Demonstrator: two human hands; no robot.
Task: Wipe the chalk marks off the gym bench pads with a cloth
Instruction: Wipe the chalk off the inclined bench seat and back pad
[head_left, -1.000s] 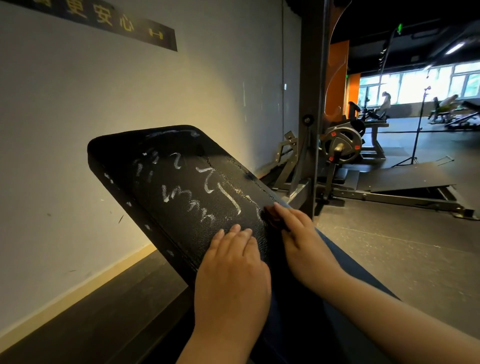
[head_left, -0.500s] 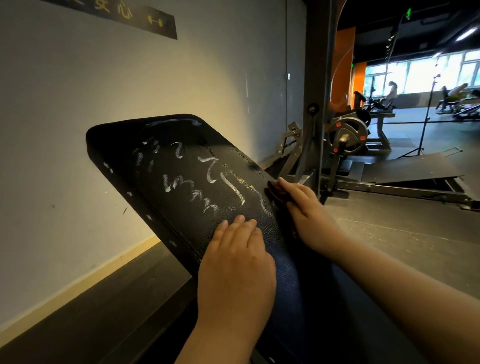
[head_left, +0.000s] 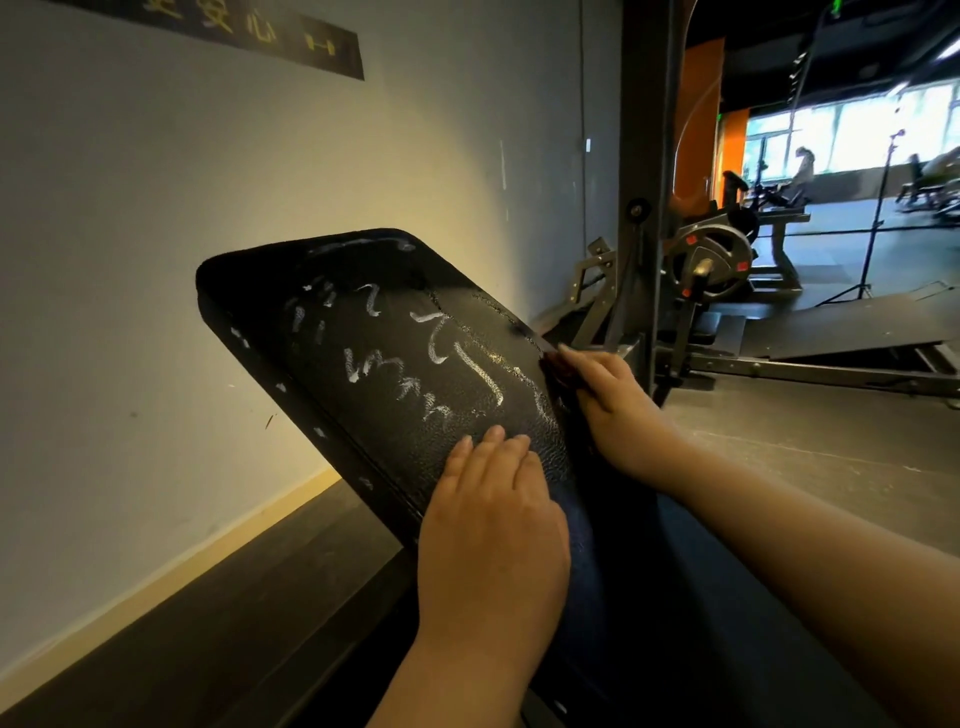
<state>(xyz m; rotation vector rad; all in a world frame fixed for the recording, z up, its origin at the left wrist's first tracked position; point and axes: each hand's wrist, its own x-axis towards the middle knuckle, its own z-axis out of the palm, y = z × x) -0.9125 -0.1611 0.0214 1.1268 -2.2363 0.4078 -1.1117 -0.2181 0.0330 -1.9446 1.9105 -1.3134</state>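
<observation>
Black, pebbled vinyl covers the tilted bench pad (head_left: 270, 291) that fills the middle of the frame. Its face is scrawled with white chalk marks (head_left: 415, 384): zigzags and strokes through the centre, fainter dabs toward the upper left, a smear along the top edge and small flecks down the left side wall. By the look of it, the wiping has barely begun. Only the lowest strip of the pad, under and around the hands, reads as free of chalk, and nearly every mark is left to clear. The left grip (head_left: 493, 519), a bare hand at lower centre, lies flat on the lower end of the pad with its fingers straight and together, holding nothing and seemingly steadying the pad. The right grip (head_left: 608, 400), at centre right, sits at the pad's right edge, its fingers bent over a dark, reddish cloth (head_left: 556, 366) and pressing it to the pad just beside the nearest chalk stroke. Most of the cloth is hidden beneath those fingers, so how it is folded cannot be told.
</observation>
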